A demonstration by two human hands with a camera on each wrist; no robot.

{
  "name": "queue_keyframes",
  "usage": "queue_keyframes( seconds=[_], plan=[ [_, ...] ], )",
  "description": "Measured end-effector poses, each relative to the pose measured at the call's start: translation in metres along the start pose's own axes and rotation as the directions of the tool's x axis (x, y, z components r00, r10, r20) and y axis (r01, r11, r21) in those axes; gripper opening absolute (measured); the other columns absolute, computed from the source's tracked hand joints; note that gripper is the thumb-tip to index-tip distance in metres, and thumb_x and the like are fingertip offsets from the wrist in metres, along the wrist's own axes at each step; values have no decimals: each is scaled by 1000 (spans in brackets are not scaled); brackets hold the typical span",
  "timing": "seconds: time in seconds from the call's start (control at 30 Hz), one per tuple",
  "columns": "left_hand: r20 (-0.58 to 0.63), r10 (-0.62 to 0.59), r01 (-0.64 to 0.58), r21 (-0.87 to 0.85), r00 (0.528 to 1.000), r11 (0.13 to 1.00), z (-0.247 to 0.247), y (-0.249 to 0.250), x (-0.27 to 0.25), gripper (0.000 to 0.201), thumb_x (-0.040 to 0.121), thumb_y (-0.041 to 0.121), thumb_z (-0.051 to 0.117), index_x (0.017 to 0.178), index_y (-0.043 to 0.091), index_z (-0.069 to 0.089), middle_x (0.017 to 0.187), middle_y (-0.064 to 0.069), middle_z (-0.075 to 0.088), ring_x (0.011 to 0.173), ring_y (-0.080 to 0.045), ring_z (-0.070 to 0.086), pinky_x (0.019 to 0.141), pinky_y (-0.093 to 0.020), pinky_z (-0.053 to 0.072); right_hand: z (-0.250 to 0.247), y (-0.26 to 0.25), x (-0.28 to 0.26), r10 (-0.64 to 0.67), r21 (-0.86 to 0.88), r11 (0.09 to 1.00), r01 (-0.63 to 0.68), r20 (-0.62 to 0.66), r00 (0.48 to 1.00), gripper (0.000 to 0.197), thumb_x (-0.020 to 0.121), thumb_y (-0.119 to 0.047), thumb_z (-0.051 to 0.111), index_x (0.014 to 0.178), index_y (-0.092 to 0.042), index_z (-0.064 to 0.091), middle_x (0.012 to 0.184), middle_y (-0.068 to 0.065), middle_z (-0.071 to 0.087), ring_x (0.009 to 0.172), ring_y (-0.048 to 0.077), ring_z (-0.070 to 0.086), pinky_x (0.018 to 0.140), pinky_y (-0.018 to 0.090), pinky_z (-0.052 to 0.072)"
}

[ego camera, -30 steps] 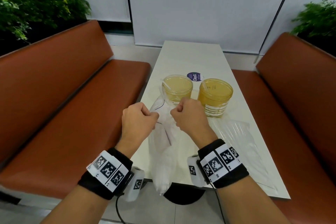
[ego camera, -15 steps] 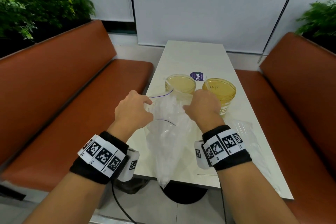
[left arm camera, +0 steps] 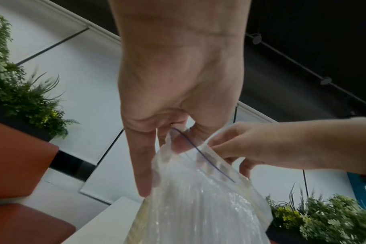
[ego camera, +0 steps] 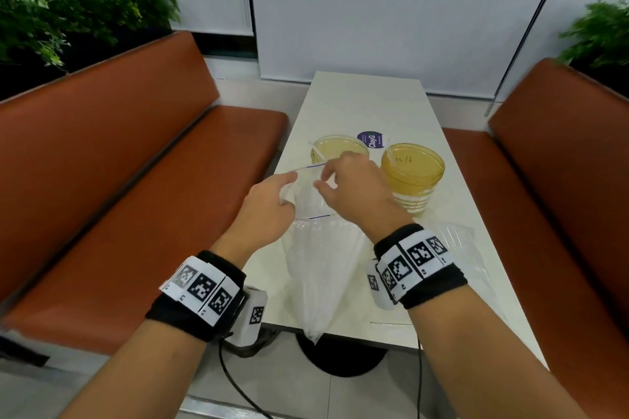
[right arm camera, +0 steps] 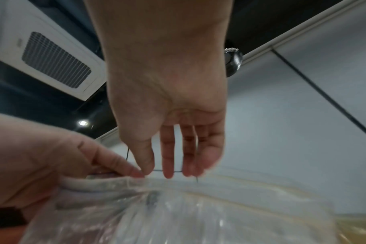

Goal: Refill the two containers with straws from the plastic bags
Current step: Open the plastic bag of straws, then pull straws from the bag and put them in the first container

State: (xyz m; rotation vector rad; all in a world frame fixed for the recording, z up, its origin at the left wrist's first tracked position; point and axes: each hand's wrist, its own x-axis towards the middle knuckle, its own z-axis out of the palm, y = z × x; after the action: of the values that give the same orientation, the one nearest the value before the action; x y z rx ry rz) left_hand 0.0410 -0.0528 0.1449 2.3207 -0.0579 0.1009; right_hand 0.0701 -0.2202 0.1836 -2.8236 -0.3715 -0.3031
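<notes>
Plastic bag (ego camera: 320, 269) mouth pinched: left hand (ego camera: 269, 211), right hand (ego camera: 354, 190) fingers in opening

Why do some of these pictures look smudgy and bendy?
Head view: sharp in the middle, but the wide lens bends the benches. Left wrist view: the bag shines with glare. Right wrist view: the right hand and its fingertips are blurry.

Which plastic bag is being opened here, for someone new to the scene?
On the white table, before two amber containers, it is the clear bag held up by both hands, hanging over the near edge. The other bag lies flat to its right.
</notes>
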Motion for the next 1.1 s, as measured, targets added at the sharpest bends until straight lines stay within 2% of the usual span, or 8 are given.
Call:
queue_keyframes(
  seconds=[0.13,0.3,0.5,0.63,0.73,0.87,1.0,1.1],
  plan=[
    [8,80,-80,-61,997,995,5,6,-1,60,93,-7,47,148,15,49,152,0,50,128,-20,59,99,-18,44,12,-4,8,84,-280,960,-28,189,978,69,91,-71,47,136,-21,56,132,7,51,114,28,59,76,33,41],
    [-20,125,-126,-202,992,971,10,11,-4,68,85,-20,39,143,13,54,148,1,52,112,-21,67,54,-5,45,24,8,14,75,-99,993,-57,185,980,50,90,-58,62,126,-23,61,123,4,62,108,24,63,79,33,47],
    [-98,84,-107,-263,992,959,17,0,1,56,88,5,69,140,22,56,142,12,55,118,-15,61,89,-16,48,28,24,14,48,203,977,-61,67,997,21,84,-43,76,99,-28,77,89,-9,69,85,12,65,70,25,47],
    [-85,37,-60,-290,996,955,26,-4,6,86,69,36,92,143,22,50,144,12,50,122,-9,55,98,-26,47,18,23,14,-91,309,945,103,-54,994,16,84,-36,78,95,-24,79,86,-10,72,76,5,62,70,23,50],
    [-73,42,-59,-253,996,966,33,-5,10,108,52,64,90,144,27,48,143,14,48,126,-8,52,105,-31,48,6,15,15,-166,355,913,201,-126,978,16,85,-33,79,96,-21,80,85,-8,73,73,2,60,71,20,50],
    [-92,15,-32,-187,996,982,43,-5,17,102,46,80,82,132,32,52,127,14,57,116,-6,56,99,-33,52,-2,8,19,-218,423,864,273,-173,960,14,86,-28,79,95,-18,81,85,-5,73,67,-2,55,69,16,45],
    [-194,-11,-49,-305,981,951,53,-5,25,67,61,62,83,116,31,60,107,12,70,99,-7,67,86,-40,58,5,1,18,-194,586,760,282,-210,958,14,84,-23,80,96,-17,79,86,-5,72,66,1,55,67,17,47],
    [-249,-45,-59,-396,967,916,57,-5,28,48,69,51,78,106,25,67,92,7,75,83,-10,71,73,-41,62,17,-3,18,-33,748,641,171,-195,980,45,80,-38,82,119,-25,66,95,-7,66,76,7,59,74,23,54]
  ],
)
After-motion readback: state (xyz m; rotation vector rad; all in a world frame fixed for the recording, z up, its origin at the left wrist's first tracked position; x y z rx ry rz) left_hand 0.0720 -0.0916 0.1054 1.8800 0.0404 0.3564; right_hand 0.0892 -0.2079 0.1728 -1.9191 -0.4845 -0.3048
